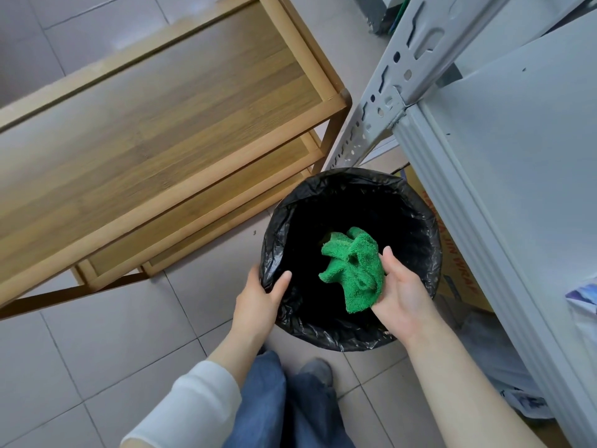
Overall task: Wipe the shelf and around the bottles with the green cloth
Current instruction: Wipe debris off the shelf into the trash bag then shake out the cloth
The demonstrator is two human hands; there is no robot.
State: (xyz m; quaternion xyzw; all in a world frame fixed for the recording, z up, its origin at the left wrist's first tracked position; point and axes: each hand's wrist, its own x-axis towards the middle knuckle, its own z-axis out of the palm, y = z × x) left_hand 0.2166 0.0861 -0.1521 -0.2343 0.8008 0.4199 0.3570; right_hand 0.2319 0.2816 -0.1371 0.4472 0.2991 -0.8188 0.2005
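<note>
Green cloth bunched in right hand, fingers closed on it, held over the bin mouth. Left hand clamped on bin's near-left rim, over black liner. Wooden shelf just left of bin, grey metal rack to right.

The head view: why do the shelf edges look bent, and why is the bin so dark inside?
Head view: the wide lens bows the wooden shelf edges; the black bin liner shows only small glints, so the green cloth stands out sharply.

Bin interior too dark — wooden shelf cut off left.
</note>
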